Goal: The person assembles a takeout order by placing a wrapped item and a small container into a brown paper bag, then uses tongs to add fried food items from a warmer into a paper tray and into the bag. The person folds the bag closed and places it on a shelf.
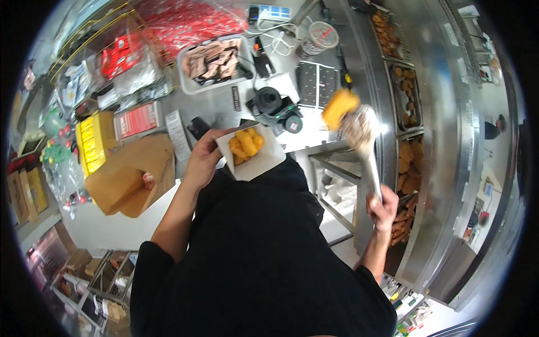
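My left hand [203,162] grips a white paper food box [264,162] by its left side, tilted so its mouth faces me. Several golden fried pieces [246,144] lie inside. My right hand [384,207] is closed around the handle of a metal serving utensil [365,139], probably tongs, its wide head blurred. Against that head is a blurred yellow-orange piece [340,108]; whether it is clamped I cannot tell. Between the hands lies the counter's front edge, with a black device [269,101] just beyond the box.
Trays of fried food [406,94] line the steel warmer [438,139] at right. An open brown paper bag [130,181] stands at left beside a yellow carton [90,143]. A plastic bin of packets [217,61] and a lidded drink cup [318,38] stand farther back.
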Demonstrator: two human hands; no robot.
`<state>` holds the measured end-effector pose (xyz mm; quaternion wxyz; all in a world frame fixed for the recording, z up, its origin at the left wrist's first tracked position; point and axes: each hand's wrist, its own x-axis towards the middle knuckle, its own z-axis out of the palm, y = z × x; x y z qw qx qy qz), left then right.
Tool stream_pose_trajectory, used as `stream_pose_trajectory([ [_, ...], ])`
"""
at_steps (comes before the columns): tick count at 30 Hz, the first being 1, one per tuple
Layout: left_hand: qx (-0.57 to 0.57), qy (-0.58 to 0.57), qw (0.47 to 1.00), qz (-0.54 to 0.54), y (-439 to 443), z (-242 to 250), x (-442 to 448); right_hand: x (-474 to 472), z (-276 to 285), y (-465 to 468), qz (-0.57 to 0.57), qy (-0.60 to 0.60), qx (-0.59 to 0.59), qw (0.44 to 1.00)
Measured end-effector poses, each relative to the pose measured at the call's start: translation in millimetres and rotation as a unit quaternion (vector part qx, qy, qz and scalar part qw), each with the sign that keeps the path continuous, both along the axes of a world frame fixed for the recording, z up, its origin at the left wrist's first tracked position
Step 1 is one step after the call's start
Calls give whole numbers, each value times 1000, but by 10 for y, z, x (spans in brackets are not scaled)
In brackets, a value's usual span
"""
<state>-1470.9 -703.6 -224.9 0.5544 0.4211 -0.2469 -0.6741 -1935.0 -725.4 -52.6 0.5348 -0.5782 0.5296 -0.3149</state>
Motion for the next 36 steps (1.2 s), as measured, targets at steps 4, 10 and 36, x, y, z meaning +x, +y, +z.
stream_pose_trajectory([
  [4,-30,-67,997,-36,-31,-23,92,423,541,125,153,224,-107,956],
  [10,-47,-56,995,-72,64,-103,140,190,272,159,78,178,-143,970],
  [36,-271,-121,935,-193,661,791,141,1976,137,-465,486,18,-303,819],
])
